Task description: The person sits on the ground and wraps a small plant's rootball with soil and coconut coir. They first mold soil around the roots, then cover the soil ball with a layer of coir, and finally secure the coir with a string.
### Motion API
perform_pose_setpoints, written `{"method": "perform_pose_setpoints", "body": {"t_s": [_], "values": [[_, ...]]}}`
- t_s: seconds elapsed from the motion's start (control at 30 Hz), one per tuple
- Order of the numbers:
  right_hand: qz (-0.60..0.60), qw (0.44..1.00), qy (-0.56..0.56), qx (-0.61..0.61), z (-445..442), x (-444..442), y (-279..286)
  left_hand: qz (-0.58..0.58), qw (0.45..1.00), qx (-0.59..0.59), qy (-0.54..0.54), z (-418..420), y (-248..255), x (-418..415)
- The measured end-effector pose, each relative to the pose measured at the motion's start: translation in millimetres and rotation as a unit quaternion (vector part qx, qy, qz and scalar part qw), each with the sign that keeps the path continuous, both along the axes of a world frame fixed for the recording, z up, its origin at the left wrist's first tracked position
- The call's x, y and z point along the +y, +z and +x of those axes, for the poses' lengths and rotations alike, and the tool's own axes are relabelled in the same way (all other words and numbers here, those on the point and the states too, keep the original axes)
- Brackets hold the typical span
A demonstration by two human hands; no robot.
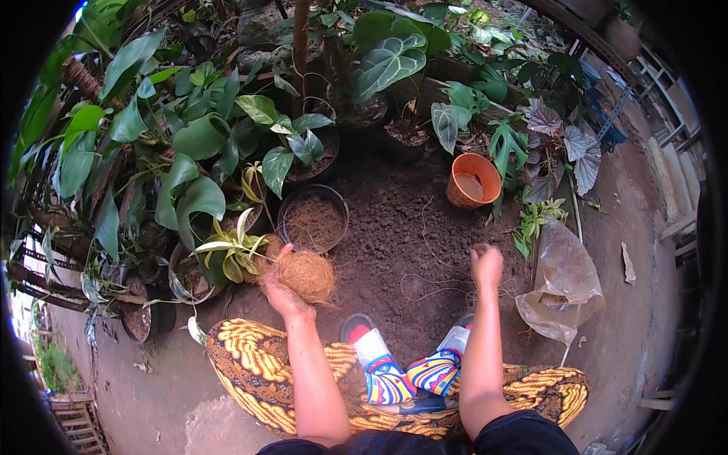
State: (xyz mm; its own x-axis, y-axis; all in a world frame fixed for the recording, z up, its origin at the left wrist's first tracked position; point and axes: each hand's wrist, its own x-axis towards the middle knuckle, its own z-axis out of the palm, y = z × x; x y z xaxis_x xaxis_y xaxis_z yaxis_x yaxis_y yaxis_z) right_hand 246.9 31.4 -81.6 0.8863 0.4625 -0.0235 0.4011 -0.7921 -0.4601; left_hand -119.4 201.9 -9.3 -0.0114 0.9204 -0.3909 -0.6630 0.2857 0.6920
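Observation:
A ball of brown coconut fibre [307,277] rests in my left hand [284,293], with the thumb over its upper side. From the ball's left side a small plant with yellow-green leaves [236,250] sticks out sideways. My right hand [487,264] is raised over the soil with its fingers curled closed. A thin thread [438,256] runs across the soil up to those fingers; the grip on it is partly hidden. More of the thread lies in loose loops below and beside the right wrist. A black pot [314,219] with loose fibre stands just beyond the ball.
Dark crumbly soil [387,239] covers the ground ahead. An orange pot [473,181] with brownish liquid stands beyond my right hand. At right lie a clear plastic bag [560,278] and a leafy cutting [537,224]. Potted plants [187,187] crowd the left and back.

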Motion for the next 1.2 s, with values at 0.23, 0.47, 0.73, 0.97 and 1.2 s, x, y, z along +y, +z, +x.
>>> {"method": "perform_pose_setpoints", "body": {"t_s": [0.23, 0.47, 0.73, 0.97, 1.2], "values": [[0.160, 0.981, -0.050, 0.097, -1, 138, -78, 0.022, 0.995, 0.080, -0.052, 27, -10, -8], [0.057, 0.961, -0.222, 0.156, -12, 189, -59, 0.028, 0.992, 0.113, -0.055, 44, -20, -12], [0.284, 0.950, 0.090, 0.088, -11, 155, -40, 0.124, 0.975, 0.153, -0.102, 49, -36, -11], [0.307, 0.852, 0.254, 0.338, -140, 66, 153, 0.265, 0.905, 0.326, -0.068, 50, -20, -22], [0.232, 0.909, 0.299, 0.172, -206, 43, 187, 0.264, 0.899, 0.331, -0.114, 60, 7, -57]]}}
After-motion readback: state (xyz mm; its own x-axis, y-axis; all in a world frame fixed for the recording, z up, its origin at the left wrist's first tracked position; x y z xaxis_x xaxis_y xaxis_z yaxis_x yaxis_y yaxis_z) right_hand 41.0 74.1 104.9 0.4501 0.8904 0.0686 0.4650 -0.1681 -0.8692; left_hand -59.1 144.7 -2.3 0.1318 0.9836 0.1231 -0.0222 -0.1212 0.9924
